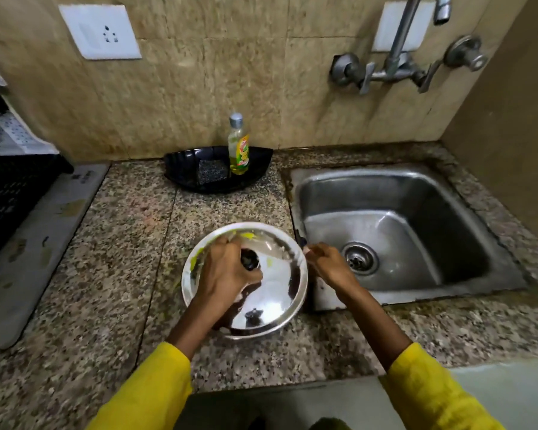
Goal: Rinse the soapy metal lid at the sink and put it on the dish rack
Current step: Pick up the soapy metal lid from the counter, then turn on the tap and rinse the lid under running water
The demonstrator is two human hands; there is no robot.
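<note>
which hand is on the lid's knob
The left hand: it wraps the dark knob at the middle of the lid. The right hand is at the lid's right rim instead.

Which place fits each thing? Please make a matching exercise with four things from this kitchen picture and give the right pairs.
Things:
1. lid
2. soap bottle
3. socket
4. drain

Places:
A. on the wall
B. at the bottom of the sink
C. in the black tray
D. on the counter, under the left hand

Pairs: 1-D, 2-C, 3-A, 4-B
</note>
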